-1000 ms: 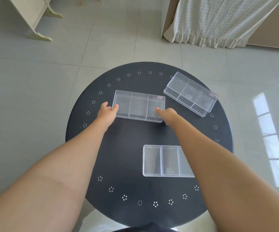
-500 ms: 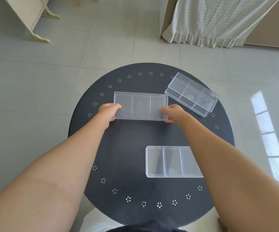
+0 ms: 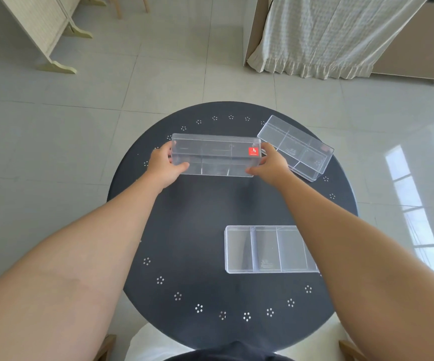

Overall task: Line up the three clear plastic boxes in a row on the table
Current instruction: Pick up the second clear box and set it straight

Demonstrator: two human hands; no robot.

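Three clear plastic boxes with inner dividers are on or over a round dark table (image 3: pixel 197 209). I hold the far middle box (image 3: pixel 214 155) by its two ends, tilted so its long side with a red sticker faces me. My left hand (image 3: pixel 164 165) grips its left end and my right hand (image 3: pixel 269 162) its right end. A second clear box (image 3: pixel 296 147) lies at an angle at the far right, close to my right hand. The third clear box (image 3: pixel 265 249) lies flat near me on the right, partly hidden by my right forearm.
The table's rim carries a ring of small flower-shaped holes. Grey tiled floor surrounds it. A cream wooden screen (image 3: pixel 41 29) stands at the far left and a pale curtain (image 3: pixel 328 35) hangs at the far right. Dark bare tabletop lies on the left and in the middle.
Both hands have closed on the ends of the far middle box and tipped it up from lying flat, so its side with the red sticker now shows. The other two boxes have not moved.
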